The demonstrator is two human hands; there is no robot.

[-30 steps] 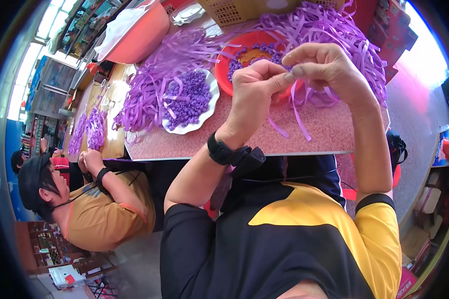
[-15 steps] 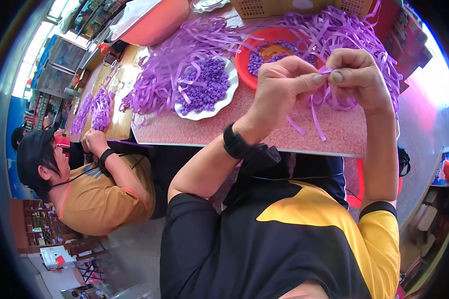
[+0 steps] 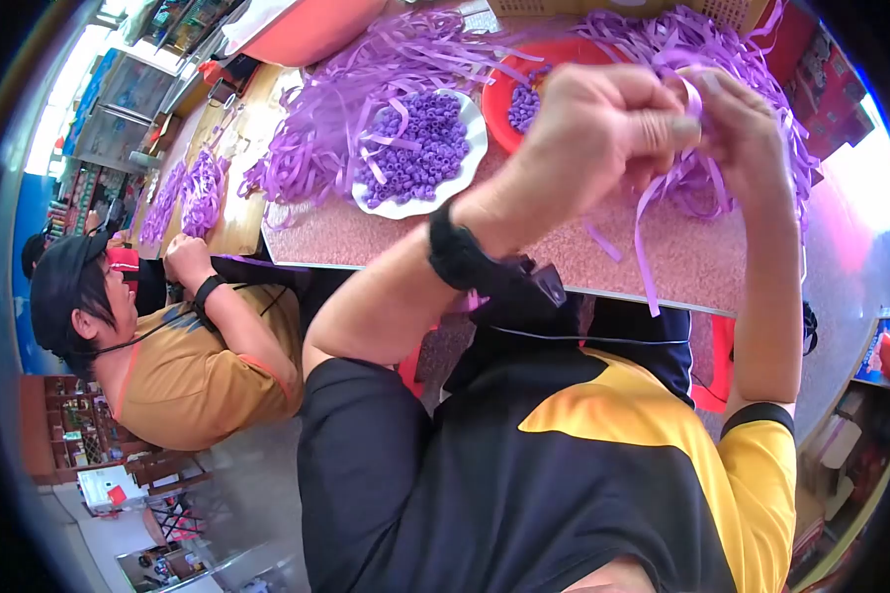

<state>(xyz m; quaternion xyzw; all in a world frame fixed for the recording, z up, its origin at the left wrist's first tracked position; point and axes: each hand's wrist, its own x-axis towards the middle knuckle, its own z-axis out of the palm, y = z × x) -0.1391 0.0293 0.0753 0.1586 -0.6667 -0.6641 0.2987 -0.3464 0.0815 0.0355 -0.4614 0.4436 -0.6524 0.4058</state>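
Purple ribbon (image 3: 694, 99) between two hands, upper right of frame

I found the ribbon's loop against the left hand (image 3: 603, 127), with the right hand (image 3: 749, 133) just beyond it to the right; the left appeared nearer. The left fingers were narrowed in a pinch on it; blur kept me from telling whether the right fingers gripped. A tail (image 3: 645, 252) hung lengthwise down the frame, its end crossing the edge of the pink counter (image 3: 311, 237). Against the frame half a second earlier, that tail reached lower, and the left hand hid more of the red bowl (image 3: 494, 107).
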